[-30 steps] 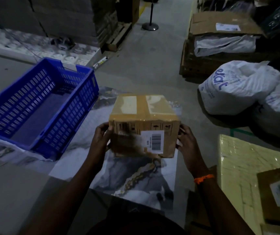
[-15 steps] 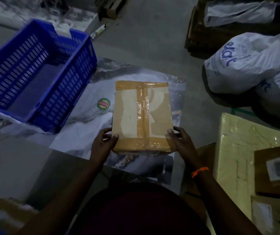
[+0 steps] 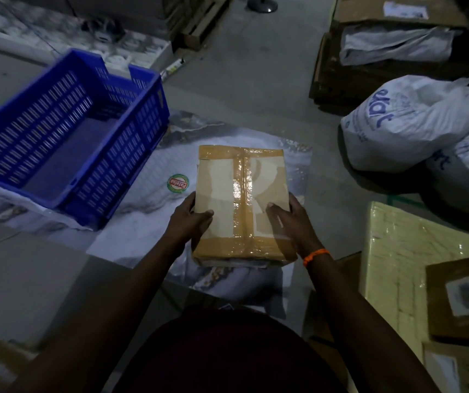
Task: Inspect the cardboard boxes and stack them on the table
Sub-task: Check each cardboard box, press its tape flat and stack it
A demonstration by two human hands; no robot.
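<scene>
A flat brown cardboard box [image 3: 241, 202], sealed with glossy tape across its top, is gripped by both long sides at the end nearer the person. The fingers [image 3: 190, 200] of the left hand [image 3: 192, 221] are curled round the left edge, with the thumb laid on the top face. Those of the right hand [image 3: 291, 222] are wrapped round the right edge, thumb likewise on top. The box is held low over a marble-patterned surface [image 3: 142, 231]; whether it touches cannot be told. Just left of the left fingers, a round green-and-red sticker [image 3: 178, 182] lies on the surface. Further left, a blue slotted plastic crate [image 3: 71, 137] is seen. Well right of the right fingers, white plastic sacks with blue lettering [image 3: 406, 123] lie on the floor. An orange band [image 3: 316, 255] is worn on the right wrist.
</scene>
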